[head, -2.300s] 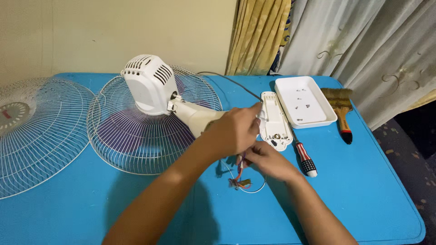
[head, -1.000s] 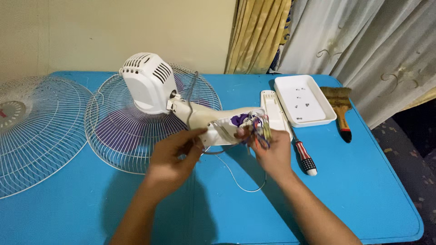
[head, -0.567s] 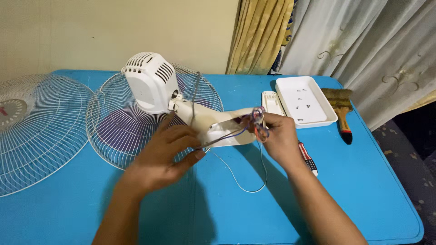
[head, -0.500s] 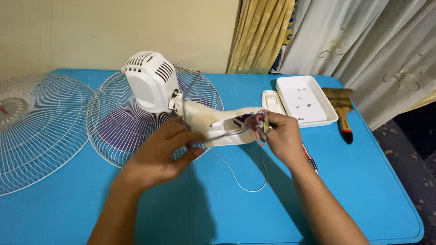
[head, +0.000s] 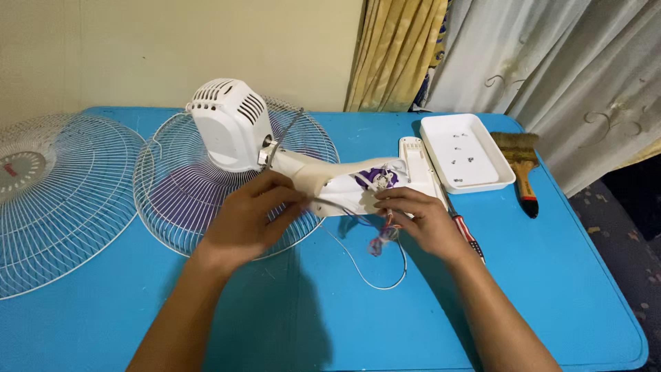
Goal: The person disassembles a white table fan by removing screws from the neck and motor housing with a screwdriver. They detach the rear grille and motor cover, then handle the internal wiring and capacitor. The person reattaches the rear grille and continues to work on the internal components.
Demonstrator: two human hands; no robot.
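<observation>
Head view: the fan neck (head: 330,184), an open white housing joined to the motor casing (head: 231,124), now lies lower across the blue counter (head: 537,275), where half a second ago it was lifted a little higher between the hands. The left hand (head: 251,220) has its grip closed on the neck's near edge, just below the motor. The right hand (head: 420,220) has slid down from the housing's open end; its grip is pinched together on a bunch of coloured wires (head: 380,238) that hang out of the opening, with a thin white wire (head: 375,275) looping over the counter beneath. The wiring is thus drawn out further than before.

Against the earliest frame, both hands have left the flat white cover (head: 418,162), which lies beside the white tray (head: 465,153). The screwdriver (head: 468,234) lies by the right wrist, the brush (head: 520,162) beyond the tray, two wire grilles (head: 62,200) at left.
</observation>
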